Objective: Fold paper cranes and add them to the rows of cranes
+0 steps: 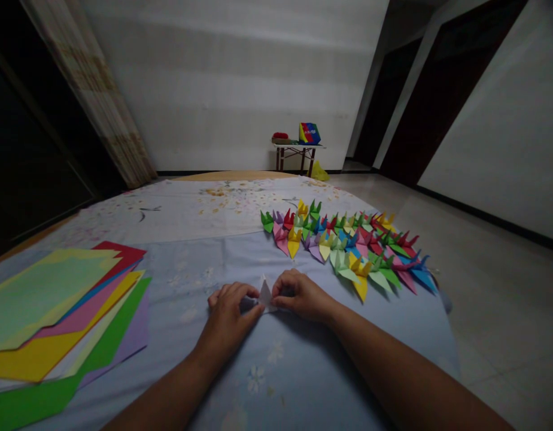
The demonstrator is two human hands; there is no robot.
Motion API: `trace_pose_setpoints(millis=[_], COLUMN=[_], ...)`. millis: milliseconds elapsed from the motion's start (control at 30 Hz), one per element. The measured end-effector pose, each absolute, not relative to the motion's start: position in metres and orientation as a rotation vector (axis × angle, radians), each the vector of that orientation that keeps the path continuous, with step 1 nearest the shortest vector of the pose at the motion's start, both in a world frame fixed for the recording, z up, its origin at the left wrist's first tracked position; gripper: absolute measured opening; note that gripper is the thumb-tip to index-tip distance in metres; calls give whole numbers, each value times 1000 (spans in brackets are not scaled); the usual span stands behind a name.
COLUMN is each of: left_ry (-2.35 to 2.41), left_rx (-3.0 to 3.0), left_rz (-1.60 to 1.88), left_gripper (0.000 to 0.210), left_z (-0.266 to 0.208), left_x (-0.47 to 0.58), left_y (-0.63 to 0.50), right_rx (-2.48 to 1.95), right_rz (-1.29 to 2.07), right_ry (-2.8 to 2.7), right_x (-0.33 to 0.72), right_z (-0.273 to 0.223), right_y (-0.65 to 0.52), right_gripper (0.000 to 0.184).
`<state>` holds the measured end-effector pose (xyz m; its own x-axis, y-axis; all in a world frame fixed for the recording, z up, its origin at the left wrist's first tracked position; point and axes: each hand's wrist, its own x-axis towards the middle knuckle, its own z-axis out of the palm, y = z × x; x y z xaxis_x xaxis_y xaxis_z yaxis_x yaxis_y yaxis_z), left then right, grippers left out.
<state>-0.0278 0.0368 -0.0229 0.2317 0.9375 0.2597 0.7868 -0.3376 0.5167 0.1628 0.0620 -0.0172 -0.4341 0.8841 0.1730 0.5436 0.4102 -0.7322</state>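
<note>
A small piece of folded white paper (pixel 265 294) stands pointed end up on the blue part of the tablecloth. My left hand (pixel 231 308) pinches its left lower edge between thumb and fingers. On the other side, the thumb and forefinger of my right hand (pixel 301 294) are closed on its right edge. The fingertips partly cover the lower folds. Beyond my right hand, many-coloured folded paper cranes (pixel 359 269) sit in crowded rows.
Coloured paper sheets (pixel 56 299) lie fanned out at the left. The round table is covered by a blue cloth (pixel 276 371) and a white flowered cloth (pixel 178 203). Near the far wall stands a small table (pixel 298 145) with a colourful box (pixel 309 133); a yellow bag (pixel 320 172) lies beside it.
</note>
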Motion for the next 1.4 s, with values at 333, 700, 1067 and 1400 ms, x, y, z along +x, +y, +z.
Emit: trace_pose_setpoints(millis=[333,700,1067,1400], left_ry=[1485,1315,1227,1202], left_rx=[2277,2561,2648,2629], left_rz=[760,710,557,517], left_gripper=[6,15,15,18], left_z=[-22,-25,-6,-3], left_x=[-29,-34,-32,-35], left_y=[37,37,31,32], right_rx=[-1256,-1141,-1072,-1085], right_rz=[703,622,609,619], right_ry=[-2288,-2413,-2490,-2465], right_x=[166,174,179,179], right_z=[-20,-22,-12,-18], right_y=[63,66,62,64], right_gripper=[11,12,16,11])
